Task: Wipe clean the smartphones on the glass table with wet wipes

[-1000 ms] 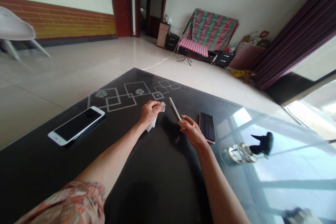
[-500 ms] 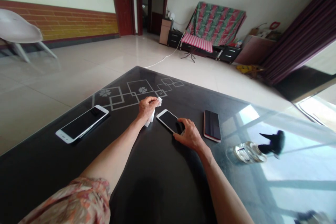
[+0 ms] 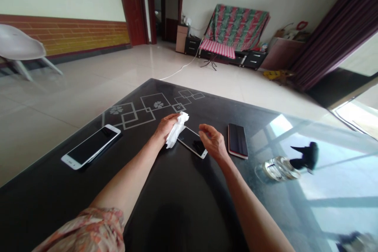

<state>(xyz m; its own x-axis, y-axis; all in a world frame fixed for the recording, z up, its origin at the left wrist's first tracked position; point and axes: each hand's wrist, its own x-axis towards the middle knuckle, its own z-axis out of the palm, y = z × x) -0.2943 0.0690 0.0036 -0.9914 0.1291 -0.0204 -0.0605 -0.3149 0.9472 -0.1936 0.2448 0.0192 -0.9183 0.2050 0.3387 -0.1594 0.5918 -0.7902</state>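
My left hand (image 3: pixel 165 128) is closed on a crumpled white tissue (image 3: pixel 176 130), which hangs over the upper left end of a white-framed smartphone (image 3: pixel 193 142). That phone lies screen up on the dark glossy table (image 3: pixel 165 193), its far end partly hidden by the tissue. Just right of it hovers my right hand (image 3: pixel 214 141), fingers loosely bent and apart with nothing in them. A second white smartphone (image 3: pixel 91 145) lies to the left, something thin under its edge. To the right is a dark-screened phone (image 3: pixel 238 140) with a reddish edge.
A clear spray bottle (image 3: pixel 279 168) with a black trigger head is on the table at right, where window light reflects. A blurred dark object (image 3: pixel 356 242) sits at the lower right. Beyond the table are a white chair (image 3: pixel 22 47) and a striped-topped small table (image 3: pixel 217 49).
My right hand has let go of the middle phone and lifted slightly off it. My left hand has turned, bringing the tissue over to the phone's far end. The view has tilted slightly.
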